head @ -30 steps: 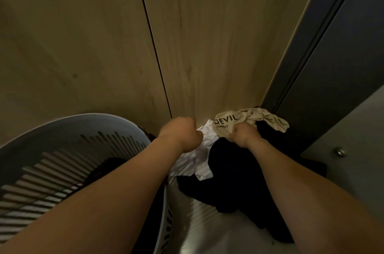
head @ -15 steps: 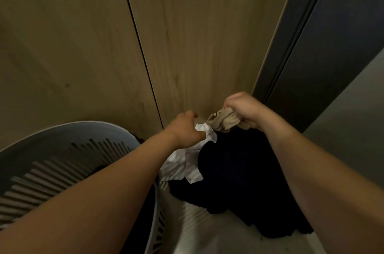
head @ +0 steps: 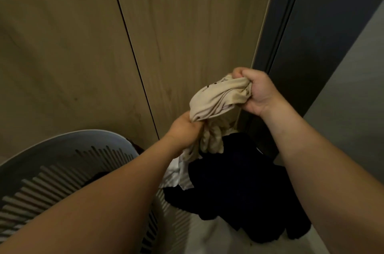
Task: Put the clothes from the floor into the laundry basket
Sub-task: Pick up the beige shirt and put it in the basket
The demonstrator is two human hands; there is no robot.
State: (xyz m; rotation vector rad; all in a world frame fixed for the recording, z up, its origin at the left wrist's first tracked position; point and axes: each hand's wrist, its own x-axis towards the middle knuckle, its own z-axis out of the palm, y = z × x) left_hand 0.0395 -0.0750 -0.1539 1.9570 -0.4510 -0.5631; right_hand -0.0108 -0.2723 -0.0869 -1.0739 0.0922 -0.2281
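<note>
Two fists clamp one beige garment (head: 216, 102): the right hand (head: 256, 91) bunches its top at one o'clock, the left hand (head: 184, 131) grips lower, at centre. Dark clothes (head: 239, 183) and white cloth (head: 174, 174) lie beneath, at five o'clock. Lifting the trailing hem clear before swinging toward the laundry basket (head: 68, 149) at eight o'clock should prevent snagging.

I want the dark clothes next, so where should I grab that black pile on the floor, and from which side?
Take the black garment at its humped upper middle, coming straight down from above. It lies crumpled loose on the floor with raised folds there, so a closed-fist grip should gather plenty. The laundry basket stands to its left and both hands hold the beige garment, so drop that first.
</note>
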